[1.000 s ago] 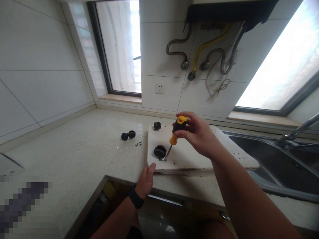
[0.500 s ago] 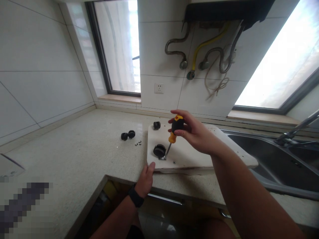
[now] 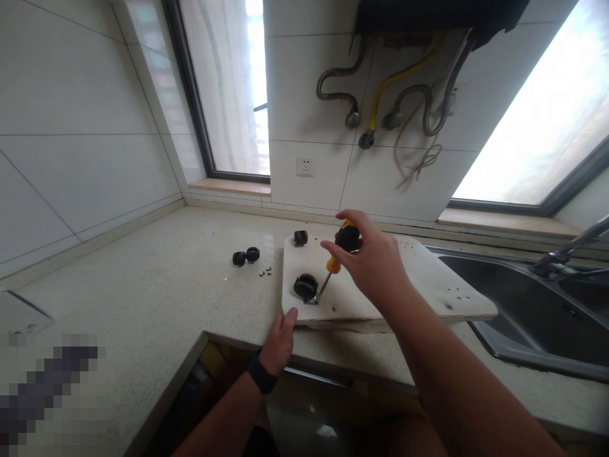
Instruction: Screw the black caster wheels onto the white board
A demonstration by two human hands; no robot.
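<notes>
A white board (image 3: pixel 371 295) lies on the counter, its right end over the sink's edge. My left hand (image 3: pixel 280 339) grips the board's near left corner, thumb on top and the fingers hidden below. In my right hand (image 3: pixel 368 251) is a yellow and black screwdriver (image 3: pixel 334 264), tilted, its tip down at the metal plate of a black caster wheel (image 3: pixel 305 287) on the board. Another black caster (image 3: pixel 301 238) stands at the board's far left corner. Two loose casters (image 3: pixel 245 256) sit on the counter to the left, with several small screws (image 3: pixel 265 272) near them.
A metal sink (image 3: pixel 533 311) with a faucet (image 3: pixel 566 257) is at the right. Hoses (image 3: pixel 380 89) hang on the tiled wall behind, above a socket (image 3: pixel 305 166). The counter's front edge (image 3: pixel 204 339) has a cut corner at the left, and a white box (image 3: pixel 23 314) sits at far left.
My right hand has shifted slightly right and turned around the handle, so the screwdriver leans further over. Its tip stays at the caster plate. My left hand keeps its hold on the board.
</notes>
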